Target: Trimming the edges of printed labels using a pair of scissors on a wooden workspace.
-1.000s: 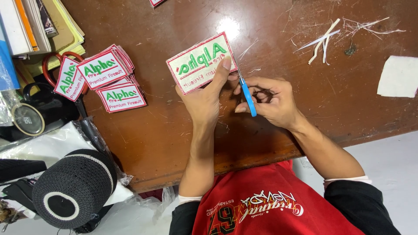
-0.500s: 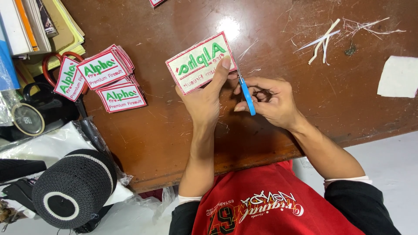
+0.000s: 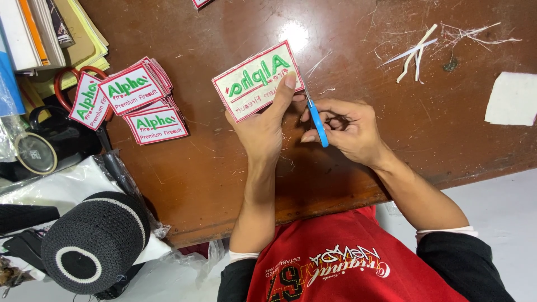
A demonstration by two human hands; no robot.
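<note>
**Patch held at the scissor tips**

The left hand (image 3: pixel 262 131) held a white patch (image 3: pixel 257 80) with a red border and green letters. Its thumb lay flat on the face of the patch, near the right edge, and the other fingers were hidden under it, so the patch was pinched between them. The patch was raised a little above the brown counter (image 3: pixel 212 168), and its long axis ran from lower left to upper right, tilted.

The right hand (image 3: pixel 348 127) held small scissors (image 3: pixel 315 114) with blue handles. Its fingers were curled and pressed around the handles. The blades pointed up and a little left, and their tips touched the right short edge of the patch, just beside the left thumb. So the patch lay up and left from the right fingers, and the left hand was the nearer one to it. I could not tell whether the blades were apart or closed.

A stack of patches (image 3: pixel 137 103) lay well apart on the left, and white thread scraps (image 3: pixel 417 53) lay at the upper right.
</note>
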